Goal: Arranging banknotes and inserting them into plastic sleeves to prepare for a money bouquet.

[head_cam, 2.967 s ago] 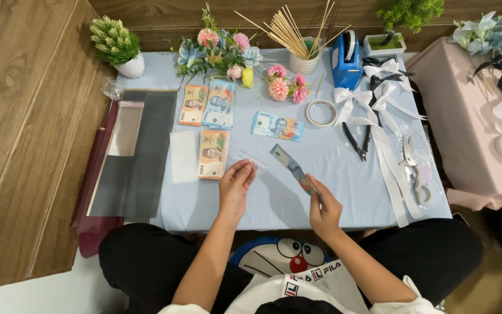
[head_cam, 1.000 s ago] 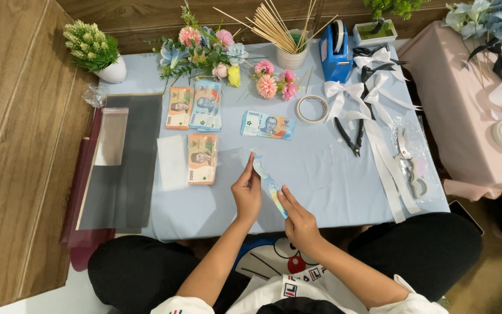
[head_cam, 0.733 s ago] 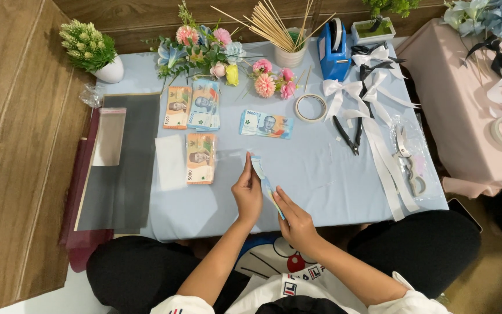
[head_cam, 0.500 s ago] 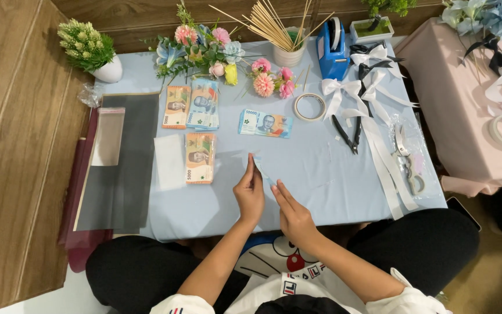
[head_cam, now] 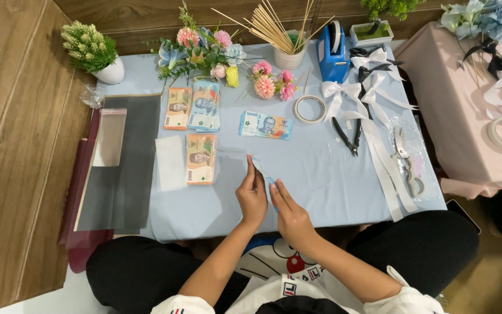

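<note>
I see the folded blue banknote point(head_cam: 262, 172) pinched between my left hand point(head_cam: 253, 196) and right hand point(head_cam: 289, 214), fingers closed on it, below the blue banknote stack point(head_cam: 265, 125), its long axis slanting up-left.

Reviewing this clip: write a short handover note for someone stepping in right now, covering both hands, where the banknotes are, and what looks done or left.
Left hand and right hand: both pinch one blue paper banknote, held edge-up over the light blue tablecloth.
Banknote stacks: orange-brown stack beside the left hand; blue stack further back; two more stacks beside the artificial flowers.
Done: notes sorted into stacks.
Left: the held note appears partly folded; the stacks lie flat. White ribbon and black pliers lie untouched to the right.
</note>
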